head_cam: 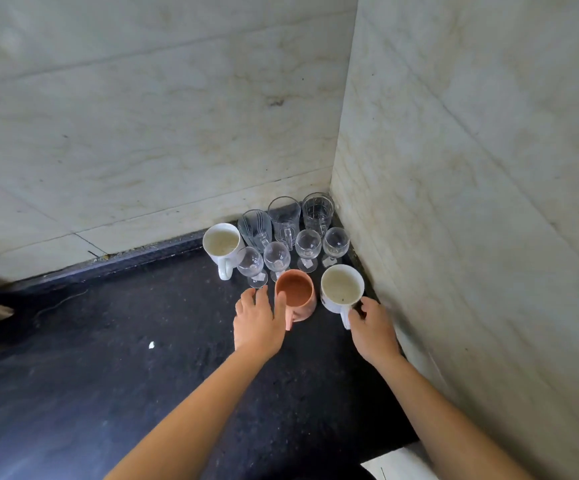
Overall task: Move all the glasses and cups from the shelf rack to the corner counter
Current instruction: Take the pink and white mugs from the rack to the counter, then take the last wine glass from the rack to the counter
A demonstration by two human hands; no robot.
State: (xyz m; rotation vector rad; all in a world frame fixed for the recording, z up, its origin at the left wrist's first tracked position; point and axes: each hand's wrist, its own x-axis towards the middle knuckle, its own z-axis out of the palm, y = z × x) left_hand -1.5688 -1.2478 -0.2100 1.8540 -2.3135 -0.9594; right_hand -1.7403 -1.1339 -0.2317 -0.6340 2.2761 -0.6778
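Observation:
An orange-brown cup (pixel 296 292) stands on the black counter (pixel 142 358) in the corner, and my left hand (pixel 258 322) grips its left side and handle. To its right stands a white mug (pixel 341 287); my right hand (pixel 373 329) holds its handle. Behind them stand several clear stemmed glasses (pixel 308 244), three taller clear tumblers (pixel 284 216) against the wall, and another white mug (pixel 221 244) at the left of the group.
Pale marble walls (pixel 471 202) close the corner at the back and right. A white scrap (pixel 151 345) lies on the counter left of my arms. A white sheet (pixel 399 464) shows at the bottom right edge.

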